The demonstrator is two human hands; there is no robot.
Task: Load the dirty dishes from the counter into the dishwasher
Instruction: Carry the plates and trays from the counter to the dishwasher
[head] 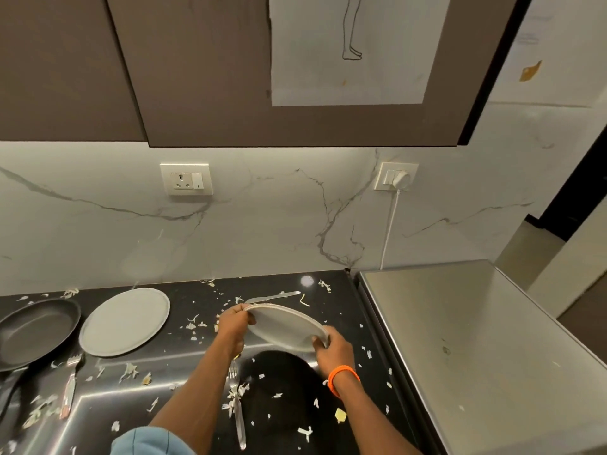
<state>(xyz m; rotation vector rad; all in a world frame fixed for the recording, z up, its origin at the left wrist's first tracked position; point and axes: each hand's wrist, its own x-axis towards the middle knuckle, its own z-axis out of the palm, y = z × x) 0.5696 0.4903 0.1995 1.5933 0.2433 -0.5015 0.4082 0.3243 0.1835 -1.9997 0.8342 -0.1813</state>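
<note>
White plate tilts above the black counter, lifted clear. My left hand has its grip on the rim at nine o'clock; my right hand clasps it at four. A second plate lies at nine, beside a dark pan.

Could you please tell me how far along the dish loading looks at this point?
Nothing looks loaded yet; no open dishwasher is in view. In hand: both the left hand and right hand grip a tilted plate above the counter. Left: another plate, a frying pan, two forks and a knife.
</note>
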